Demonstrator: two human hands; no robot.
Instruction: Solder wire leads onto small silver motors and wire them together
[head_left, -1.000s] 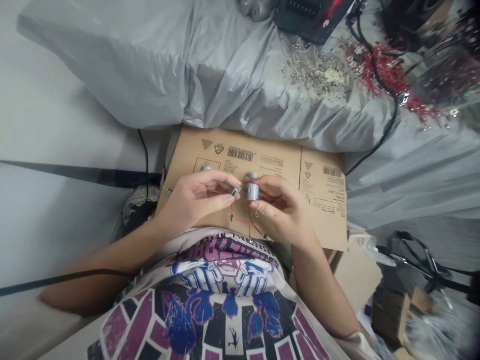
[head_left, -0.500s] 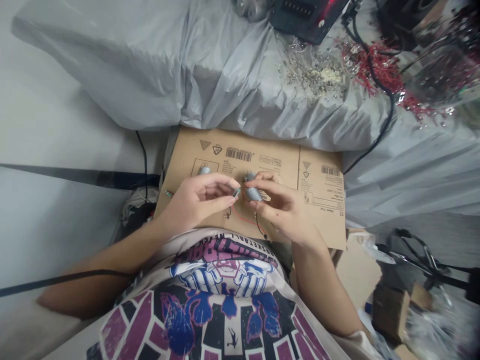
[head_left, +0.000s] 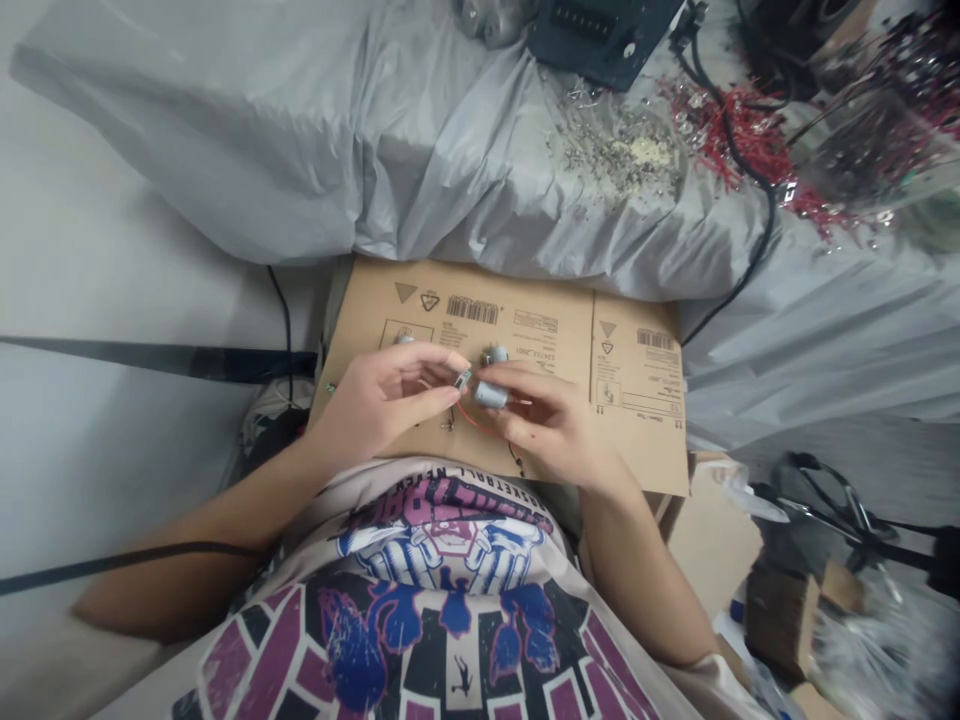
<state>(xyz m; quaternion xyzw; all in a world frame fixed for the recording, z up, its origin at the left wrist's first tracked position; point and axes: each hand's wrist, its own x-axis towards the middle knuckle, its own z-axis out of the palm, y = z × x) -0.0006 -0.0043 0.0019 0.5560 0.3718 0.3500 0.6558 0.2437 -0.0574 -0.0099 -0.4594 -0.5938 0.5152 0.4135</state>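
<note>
My left hand pinches a small green circuit board between thumb and fingertips. From near it a red wire curves down over the cardboard, with a thin black wire beside. Between the thumb and fingers of my right hand is a smooth grey cylinder, lying nearly level, its end close to the board; I cannot tell whether they touch. Just beyond stands another grey cylinder on the cardboard box. A further one, partly hidden, shows behind my left hand.
Grey plastic sheeting drapes the higher surface ahead, bearing a dark box with a knob, loose metal bits and a heap of red wires. A black cable hangs at right. Open cartons lie below right.
The grey cylinder in my right hand has tilted closer to level and moved slightly left. A red light on the dark box no longer shows. My left hand keeps its pinch.
</note>
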